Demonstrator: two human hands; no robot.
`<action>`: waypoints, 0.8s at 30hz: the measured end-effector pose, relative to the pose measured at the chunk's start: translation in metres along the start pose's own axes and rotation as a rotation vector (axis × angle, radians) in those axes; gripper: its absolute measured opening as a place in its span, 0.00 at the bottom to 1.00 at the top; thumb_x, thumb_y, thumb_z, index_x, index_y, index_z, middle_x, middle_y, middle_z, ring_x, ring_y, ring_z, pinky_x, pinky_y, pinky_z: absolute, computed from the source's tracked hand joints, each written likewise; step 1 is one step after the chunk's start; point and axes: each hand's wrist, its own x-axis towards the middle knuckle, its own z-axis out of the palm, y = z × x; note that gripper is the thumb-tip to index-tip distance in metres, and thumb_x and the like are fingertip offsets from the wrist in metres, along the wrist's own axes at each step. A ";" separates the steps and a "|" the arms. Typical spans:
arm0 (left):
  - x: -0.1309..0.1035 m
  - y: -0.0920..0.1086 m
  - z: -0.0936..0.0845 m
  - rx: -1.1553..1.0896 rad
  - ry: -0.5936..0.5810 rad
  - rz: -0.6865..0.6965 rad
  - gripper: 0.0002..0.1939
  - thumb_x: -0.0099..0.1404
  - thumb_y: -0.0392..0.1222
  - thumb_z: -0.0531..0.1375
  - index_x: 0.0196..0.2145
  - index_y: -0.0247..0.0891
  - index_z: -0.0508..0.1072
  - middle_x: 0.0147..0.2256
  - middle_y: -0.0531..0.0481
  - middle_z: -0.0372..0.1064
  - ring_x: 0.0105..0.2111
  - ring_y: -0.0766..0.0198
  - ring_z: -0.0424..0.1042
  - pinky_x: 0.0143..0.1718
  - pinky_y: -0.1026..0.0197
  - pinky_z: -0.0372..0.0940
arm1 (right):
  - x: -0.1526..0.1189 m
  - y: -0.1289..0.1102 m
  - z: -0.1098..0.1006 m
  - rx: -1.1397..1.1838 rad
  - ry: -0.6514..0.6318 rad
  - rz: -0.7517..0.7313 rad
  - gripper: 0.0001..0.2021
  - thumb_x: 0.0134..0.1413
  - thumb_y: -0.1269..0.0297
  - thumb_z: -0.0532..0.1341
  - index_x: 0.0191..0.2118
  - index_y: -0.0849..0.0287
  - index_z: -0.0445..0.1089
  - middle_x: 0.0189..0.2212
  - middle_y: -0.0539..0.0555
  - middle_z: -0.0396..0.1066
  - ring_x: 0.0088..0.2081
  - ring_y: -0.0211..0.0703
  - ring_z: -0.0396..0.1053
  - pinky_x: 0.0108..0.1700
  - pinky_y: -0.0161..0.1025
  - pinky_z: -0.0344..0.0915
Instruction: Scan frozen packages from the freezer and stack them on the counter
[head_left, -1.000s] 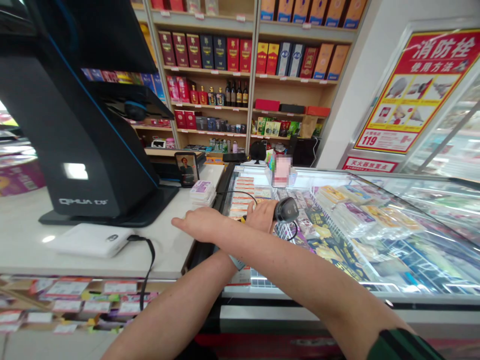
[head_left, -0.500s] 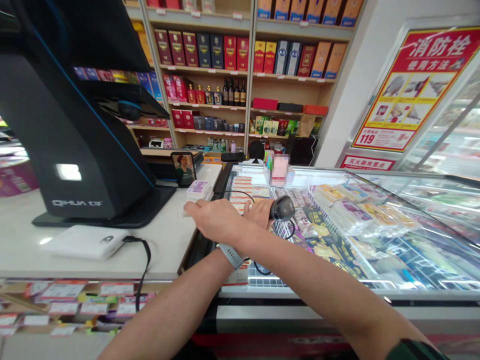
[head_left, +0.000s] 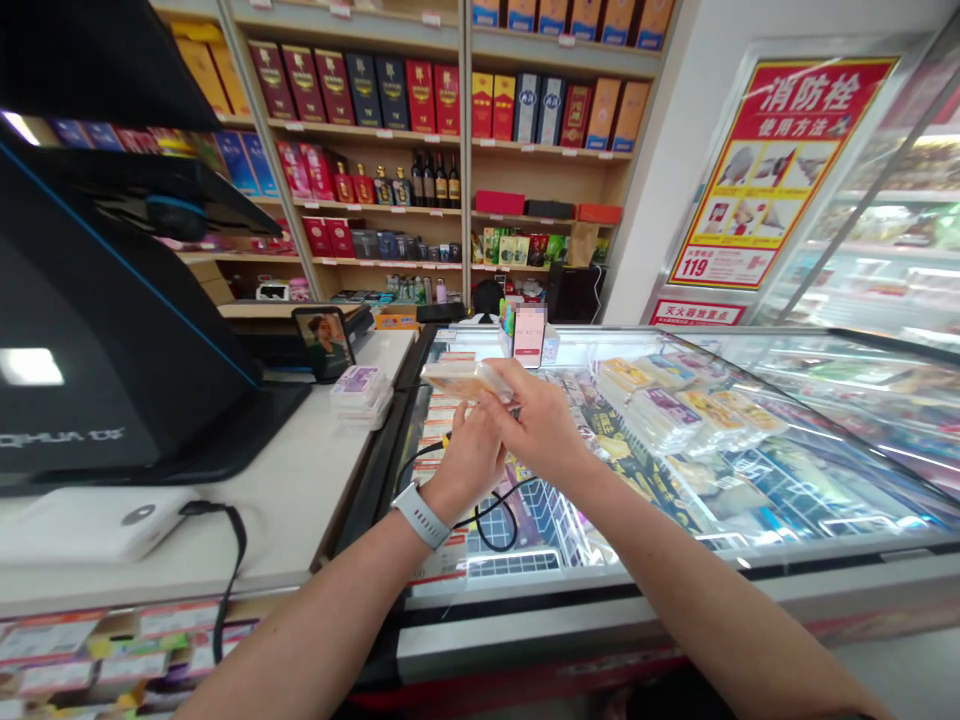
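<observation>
My right hand is closed on the end of a flat clear plastic package with tan contents, held above the freezer. Just below and left of it, my left hand, watch on the wrist, has its fingers curled close to the package. Half a second ago this hand gripped a handheld barcode scanner. The scanner's body is now hidden behind the hands, and its black cable loops below them. On the counter edge to the left sits a stack of clear packages with a purple label.
A black checkout terminal and a white device with a strap stand on the counter. The glass-topped freezer holds packaged food, with more packs on the right. A phone stands behind my hands.
My right hand has moved from the counter stack to the right, lifting a package. The left hand has turned and shifted left, hiding the scanner. My view has swung right.
</observation>
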 end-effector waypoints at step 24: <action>-0.002 -0.008 -0.007 0.022 -0.025 0.091 0.29 0.65 0.32 0.53 0.63 0.37 0.58 0.60 0.38 0.67 0.61 0.49 0.66 0.66 0.35 0.49 | -0.070 0.131 -0.041 0.169 0.314 0.437 0.17 0.64 0.49 0.56 0.50 0.55 0.67 0.41 0.54 0.75 0.36 0.44 0.78 0.38 0.39 0.75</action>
